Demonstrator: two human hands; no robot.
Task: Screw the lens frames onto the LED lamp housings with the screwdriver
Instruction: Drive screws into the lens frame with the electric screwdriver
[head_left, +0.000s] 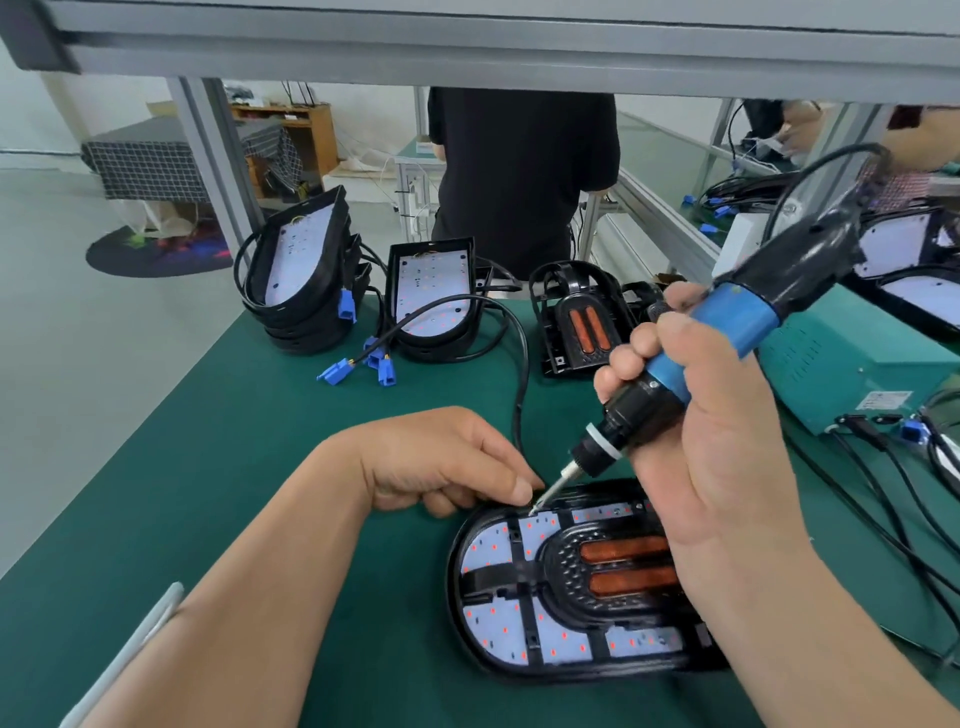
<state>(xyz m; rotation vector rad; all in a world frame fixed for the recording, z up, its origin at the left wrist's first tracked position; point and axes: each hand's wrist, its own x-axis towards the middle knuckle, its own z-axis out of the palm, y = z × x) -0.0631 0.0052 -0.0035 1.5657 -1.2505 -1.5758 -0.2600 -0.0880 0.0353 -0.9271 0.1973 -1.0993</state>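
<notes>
A black LED lamp housing (470, 639) lies flat on the green mat in front of me, its white LED board dotted red. A black lens frame (563, 569) with two orange strips sits in it. My right hand (727, 457) grips a blue and black electric screwdriver (691, 353), tilted, its bit tip touching the frame's upper left edge. My left hand (447, 462) rests at the housing's top left corner, fingertips pinched right beside the bit tip. Whether they hold a screw is hidden.
Two stacks of housings (306, 270) (431, 296) with black cables and blue connectors (384, 371) stand at the back. A spare lens frame (576, 317) lies behind. A teal power box (852, 358) with cables sits right. A person in black (519, 171) stands beyond the bench.
</notes>
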